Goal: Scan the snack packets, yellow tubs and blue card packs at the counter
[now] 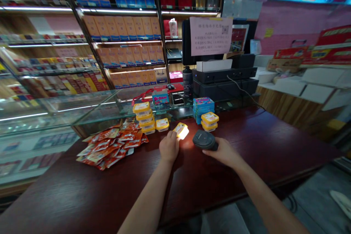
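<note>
My left hand [169, 147] grips a small yellow-and-white tub [181, 130] and holds it tilted just over the dark counter. Bright light falls on the tub's right side. In my right hand [223, 151] is a black barcode scanner [204, 140], its head turned toward that tub. To the left rises a stack of yellow tubs [143, 118], with a single yellow tub [162, 124] beside it. Two more stacked tubs [210, 121] stand beyond the scanner, against a stack of blue boxes [203, 108]. Orange-red packets [109, 146] lie in a loose heap at the left.
The wooden counter [131, 193] meets a glass display case [95, 108] at the left. Behind stand a black bottle [188, 82], a phone [178, 99], a monitor with a paper notice [210, 36] and a black cash drawer [225, 89]. Shelves of boxes [123, 29] line the wall.
</note>
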Tool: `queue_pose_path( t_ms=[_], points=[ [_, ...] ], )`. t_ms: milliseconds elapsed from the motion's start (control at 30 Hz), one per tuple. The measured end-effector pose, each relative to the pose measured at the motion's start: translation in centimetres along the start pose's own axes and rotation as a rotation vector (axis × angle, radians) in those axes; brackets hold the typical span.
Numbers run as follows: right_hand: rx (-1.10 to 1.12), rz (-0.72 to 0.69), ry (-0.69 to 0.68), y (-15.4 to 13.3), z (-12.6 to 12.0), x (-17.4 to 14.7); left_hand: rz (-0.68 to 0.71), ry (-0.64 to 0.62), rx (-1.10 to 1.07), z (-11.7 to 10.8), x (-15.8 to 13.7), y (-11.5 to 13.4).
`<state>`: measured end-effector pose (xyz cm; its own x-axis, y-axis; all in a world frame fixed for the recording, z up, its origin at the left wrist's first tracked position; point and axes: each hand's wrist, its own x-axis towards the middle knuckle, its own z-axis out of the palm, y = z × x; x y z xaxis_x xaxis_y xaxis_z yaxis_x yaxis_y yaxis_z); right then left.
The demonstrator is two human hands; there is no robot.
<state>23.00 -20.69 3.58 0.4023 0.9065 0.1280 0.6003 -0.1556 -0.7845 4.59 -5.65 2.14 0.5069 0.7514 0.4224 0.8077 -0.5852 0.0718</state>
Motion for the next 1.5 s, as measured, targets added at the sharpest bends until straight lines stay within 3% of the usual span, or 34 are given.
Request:
queue_pose_path(
  t_ms=[267, 467, 567, 700, 833, 1067, 1233, 1400, 1500],
  points=[
    [-0.141, -0.071, -0.038, -0.6, -0.4, 0.0, 0.014, 0.073, -0.074, 0.2, -0.1, -0.2],
    [-0.558, -0.077, 0.094, -1.7, 0.1, 0.1, 0.014, 0.102, -0.112, 0.0, -0.3, -0.2],
    [-0.644, -0.164, 0.172, -0.9, 1.0, 0.4, 0.037, 0.059, -0.103, 0.0, -0.4, -0.3],
    [-0.664, -0.265, 0.228, 0.9, 1.8, 0.6, 0.071, 0.042, -0.126, -0.1, -0.2, -0.9],
    [-0.64, -0.308, 0.269, 2.2, 1.8, 0.4, 0.096, 0.115, -0.138, -0.7, 0.5, -2.0],
    [-0.556, -0.349, 0.294, 2.7, 2.1, 0.5, -0.074, 0.25, -0.019, -2.3, 4.4, -5.2],
    [-0.502, -0.333, 0.321, 2.5, 2.2, 0.4, -0.02, 0.221, 0.116, -1.2, 4.7, -6.9],
    [-0.556, -0.339, 0.315, 2.8, 2.3, 0.4, 0.011, 0.347, 0.146, -0.2, 3.7, -7.1],
    [-0.577, -0.322, 0.299, 2.9, 2.3, 0.5, -0.012, 0.356, 0.107, -0.1, 4.0, -7.2]
  ],
)
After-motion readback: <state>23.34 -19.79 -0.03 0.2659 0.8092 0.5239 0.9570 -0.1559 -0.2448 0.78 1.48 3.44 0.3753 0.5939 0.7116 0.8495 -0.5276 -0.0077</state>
